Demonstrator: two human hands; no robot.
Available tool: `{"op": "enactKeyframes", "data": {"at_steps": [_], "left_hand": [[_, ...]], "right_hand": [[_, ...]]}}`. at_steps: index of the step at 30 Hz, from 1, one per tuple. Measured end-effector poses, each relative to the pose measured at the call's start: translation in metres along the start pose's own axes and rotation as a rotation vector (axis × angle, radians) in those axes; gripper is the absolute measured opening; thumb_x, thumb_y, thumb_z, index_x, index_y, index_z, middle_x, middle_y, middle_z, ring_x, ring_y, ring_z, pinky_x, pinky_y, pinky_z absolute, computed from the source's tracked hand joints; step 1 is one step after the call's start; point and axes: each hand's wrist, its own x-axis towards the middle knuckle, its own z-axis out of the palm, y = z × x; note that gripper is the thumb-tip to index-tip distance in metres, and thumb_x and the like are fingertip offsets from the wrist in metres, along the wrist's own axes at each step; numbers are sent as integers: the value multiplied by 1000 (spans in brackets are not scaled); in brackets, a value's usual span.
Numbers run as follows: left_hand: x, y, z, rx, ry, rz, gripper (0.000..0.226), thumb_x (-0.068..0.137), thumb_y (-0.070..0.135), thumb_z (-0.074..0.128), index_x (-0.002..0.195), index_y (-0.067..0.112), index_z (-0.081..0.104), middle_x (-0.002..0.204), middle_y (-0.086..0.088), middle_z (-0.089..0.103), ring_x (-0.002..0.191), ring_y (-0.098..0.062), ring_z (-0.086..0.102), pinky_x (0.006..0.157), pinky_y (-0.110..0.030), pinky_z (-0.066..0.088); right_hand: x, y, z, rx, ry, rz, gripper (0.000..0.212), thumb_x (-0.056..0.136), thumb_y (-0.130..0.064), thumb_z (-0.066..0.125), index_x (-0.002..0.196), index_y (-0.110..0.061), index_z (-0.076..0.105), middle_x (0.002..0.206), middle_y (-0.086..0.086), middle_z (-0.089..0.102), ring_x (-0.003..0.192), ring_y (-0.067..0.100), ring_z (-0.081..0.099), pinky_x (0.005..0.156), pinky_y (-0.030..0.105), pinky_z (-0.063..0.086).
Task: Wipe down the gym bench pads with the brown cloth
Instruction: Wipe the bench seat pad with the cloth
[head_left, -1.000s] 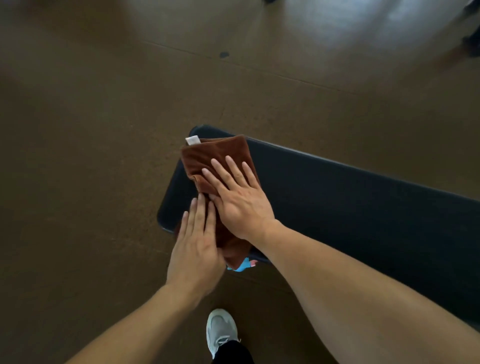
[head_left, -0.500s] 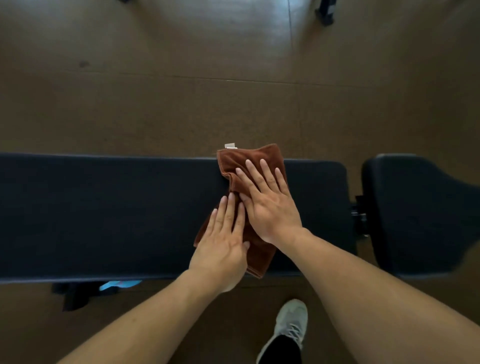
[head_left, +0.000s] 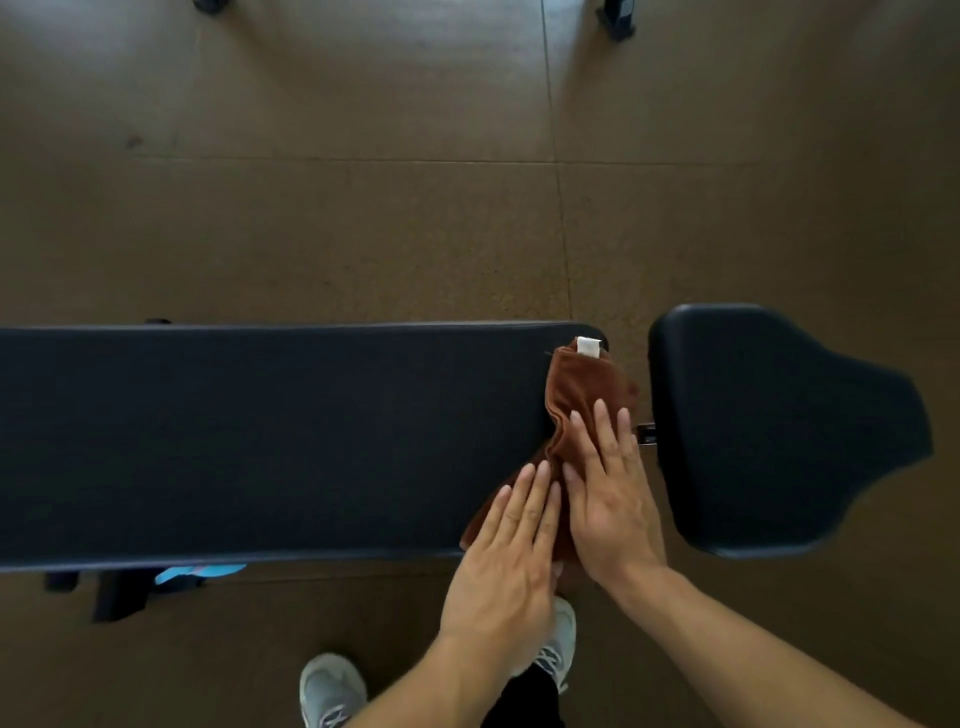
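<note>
place: gym | cues: padded black bench (head_left: 260, 441); separate seat pad (head_left: 779, 431); brown rubber floor (head_left: 363, 208)

A long dark worktop (head_left: 260, 441) spans the frame's middle from the left edge. A brown cloth (head_left: 582, 400) lies on its right end, white tag at the top. A separate pad (head_left: 779, 431) sits just right, apart. Both stand on the brown floor (head_left: 363, 234).
</note>
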Motion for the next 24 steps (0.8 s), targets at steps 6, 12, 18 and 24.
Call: {"op": "enactKeyframes", "data": {"at_steps": [6, 12, 18, 24], "left_hand": [[-71, -41, 4, 24, -27, -81, 74, 96, 41, 38, 157, -1, 28, 170, -20, 16, 158, -28, 11, 124, -44, 12], [-139, -121, -7, 44, -39, -216, 78, 87, 39, 45, 152, -3, 37, 167, -21, 22, 154, -30, 18, 125, -44, 3], [-155, -181, -29, 83, 17, -306, 68, 91, 32, 42, 149, -4, 42, 163, -23, 29, 150, -37, 32, 121, -50, 19], [-101, -178, -56, 32, -10, -427, 78, 93, 43, 19, 160, 4, 7, 169, -13, -4, 158, -27, -2, 124, -41, -2]], "right_hand": [[-19, -63, 31, -229, -61, -270, 56, 111, -39, 22, 164, -20, 22, 173, 5, 14, 160, 23, 4, 127, 46, 10], [-14, -167, 74, -276, -191, -386, 57, 111, -41, 23, 165, -25, 14, 173, 0, 5, 160, 21, -4, 127, 45, 8], [29, -236, 91, -224, -264, -465, 55, 112, -44, 17, 165, -32, 9, 173, -6, -3, 158, 17, -15, 129, 43, -3], [79, -228, 77, -222, -246, -546, 55, 112, -43, 18, 165, -31, 14, 173, -5, 3, 159, 16, -9, 129, 42, -2]]}}
